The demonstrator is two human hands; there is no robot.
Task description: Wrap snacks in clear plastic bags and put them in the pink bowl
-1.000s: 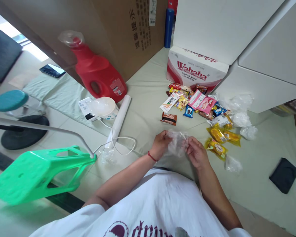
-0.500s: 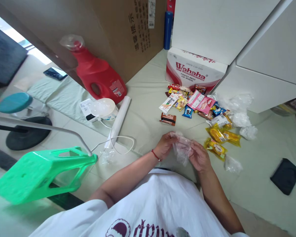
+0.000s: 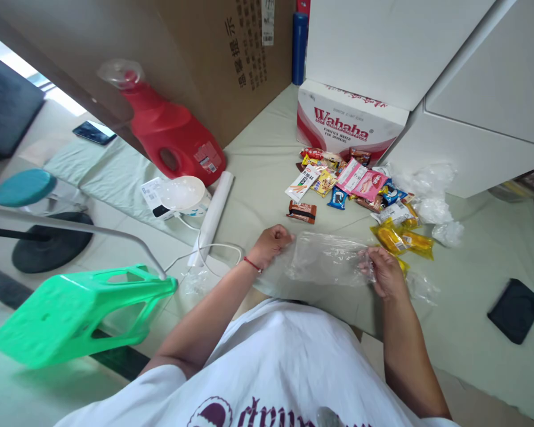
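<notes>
A clear plastic bag (image 3: 327,259) is stretched flat between my two hands, just above the pale green mat (image 3: 267,196). My left hand (image 3: 273,242) pinches its left edge, fingers closed; a red string circles that wrist. My right hand (image 3: 382,270) grips the bag's right edge with closed fingers. Right beside my right hand lie yellow snack packets (image 3: 403,240). Farther out on the mat sits a pile of mixed snack packets (image 3: 338,178), with a brown bar (image 3: 303,212) nearest to me.
A Wahaha carton (image 3: 345,121) and white cabinets stand behind the snacks. Crumpled clear bags (image 3: 431,198) lie at right, a black pouch (image 3: 514,309) farther right. At left are a red detergent jug (image 3: 173,139), a white device with a cable (image 3: 178,196), a white roll and a green stool (image 3: 80,314).
The bag was bunched between my hands close together. My hands have moved apart, left going left and right going right, and the bag is now pulled out flat.
</notes>
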